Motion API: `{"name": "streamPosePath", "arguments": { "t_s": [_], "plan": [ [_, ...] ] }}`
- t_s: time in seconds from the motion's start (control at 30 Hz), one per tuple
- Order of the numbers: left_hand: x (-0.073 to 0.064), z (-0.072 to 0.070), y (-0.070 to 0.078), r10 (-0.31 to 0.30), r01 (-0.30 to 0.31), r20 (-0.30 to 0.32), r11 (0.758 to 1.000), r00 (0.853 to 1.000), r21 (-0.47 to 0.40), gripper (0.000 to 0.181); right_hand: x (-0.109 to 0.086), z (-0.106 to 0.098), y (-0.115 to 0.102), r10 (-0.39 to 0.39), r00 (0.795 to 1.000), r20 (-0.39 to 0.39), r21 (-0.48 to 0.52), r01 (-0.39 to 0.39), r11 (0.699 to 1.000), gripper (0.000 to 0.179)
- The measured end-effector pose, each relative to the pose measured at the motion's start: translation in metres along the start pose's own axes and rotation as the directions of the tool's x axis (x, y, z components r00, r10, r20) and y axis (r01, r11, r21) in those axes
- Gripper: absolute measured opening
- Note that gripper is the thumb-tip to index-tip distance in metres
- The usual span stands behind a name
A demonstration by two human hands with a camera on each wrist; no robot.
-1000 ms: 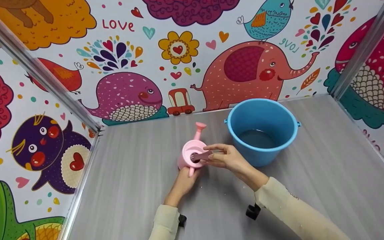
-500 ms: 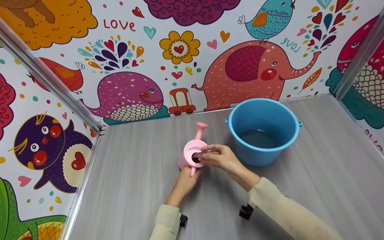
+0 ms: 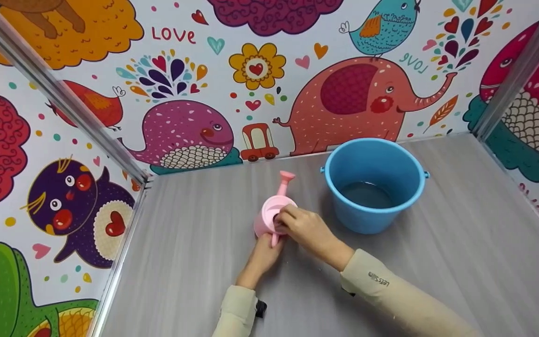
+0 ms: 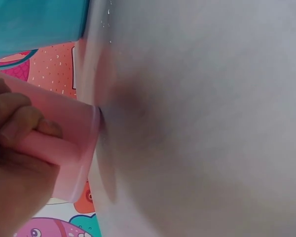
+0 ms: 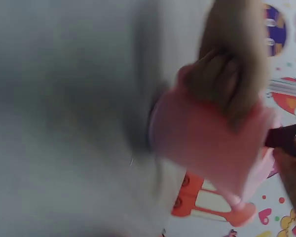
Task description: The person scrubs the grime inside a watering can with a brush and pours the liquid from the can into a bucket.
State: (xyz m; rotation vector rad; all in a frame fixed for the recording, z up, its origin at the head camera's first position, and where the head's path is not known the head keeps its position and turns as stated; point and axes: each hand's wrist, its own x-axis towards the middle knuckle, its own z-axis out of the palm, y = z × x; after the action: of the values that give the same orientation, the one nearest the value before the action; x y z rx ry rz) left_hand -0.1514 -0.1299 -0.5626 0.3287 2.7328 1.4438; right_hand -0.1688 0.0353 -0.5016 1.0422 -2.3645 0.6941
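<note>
A pink watering can (image 3: 264,223) with a spout and a round rose is near the middle of the table, its top opening facing up. My left hand (image 3: 265,252) grips the can's handle, fingers curled round it in the left wrist view. My right hand (image 3: 308,230) is over the opening with its fingertips at the rim. It pinches the dark mauve handle of a small brush (image 5: 282,140), seen in the right wrist view entering the opening. The brush's head is hidden inside the can.
A blue bucket (image 3: 367,220) with some water in it stands to the right of the can, close to my right hand. Patterned wall panels in metal frames border the back and sides of the grey table (image 3: 190,243). Small water drops lie on it.
My right hand has moved left and down, taking the brush deeper into the can. The brush's pale bristles, visible one second ago, are now out of sight. My left hand keeps its grip.
</note>
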Motion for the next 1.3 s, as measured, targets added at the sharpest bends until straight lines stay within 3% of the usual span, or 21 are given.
{"name": "streamPosePath", "arguments": {
  "t_s": [0.07,0.13,0.3,0.53,0.7,0.97,1.13,1.3],
  "plan": [
    [0.001,0.001,0.000,-0.003,0.003,-0.001,1.000,1.000,-0.007,0.029,-0.001,0.002,0.003,-0.111,0.994,-0.009,-0.109,0.110,0.988,0.028],
    [0.002,0.002,0.000,0.002,-0.002,-0.006,1.000,1.000,-0.009,0.025,-0.002,0.003,0.005,-0.165,0.986,-0.007,-0.147,0.162,0.976,0.031],
    [0.003,0.002,0.000,0.022,-0.022,-0.016,1.000,1.000,-0.005,0.024,-0.003,0.002,0.009,-0.203,0.979,-0.013,-0.151,0.199,0.968,0.034],
    [0.002,0.000,-0.001,-0.004,0.004,-0.018,1.000,1.000,-0.016,0.036,-0.004,-0.006,0.013,-0.264,0.957,-0.124,-0.161,0.243,0.957,0.037],
    [0.002,0.000,-0.001,-0.020,0.020,-0.015,0.999,1.000,-0.035,0.038,-0.008,-0.012,0.011,-0.274,0.946,-0.175,-0.163,0.246,0.955,0.038],
    [0.001,0.003,-0.002,0.003,-0.003,-0.009,1.000,1.000,-0.018,0.036,-0.012,-0.014,0.006,-0.286,0.939,-0.189,-0.157,0.259,0.953,0.036],
    [0.001,0.002,0.000,-0.020,0.019,-0.023,0.999,1.000,-0.026,0.037,-0.006,-0.011,0.005,-0.238,0.956,-0.169,-0.179,0.208,0.962,0.031],
    [0.002,0.002,0.002,0.003,-0.003,-0.027,1.000,1.000,-0.016,0.033,-0.002,-0.002,0.008,-0.154,0.983,-0.100,-0.204,0.131,0.970,0.027]
  ]
}}
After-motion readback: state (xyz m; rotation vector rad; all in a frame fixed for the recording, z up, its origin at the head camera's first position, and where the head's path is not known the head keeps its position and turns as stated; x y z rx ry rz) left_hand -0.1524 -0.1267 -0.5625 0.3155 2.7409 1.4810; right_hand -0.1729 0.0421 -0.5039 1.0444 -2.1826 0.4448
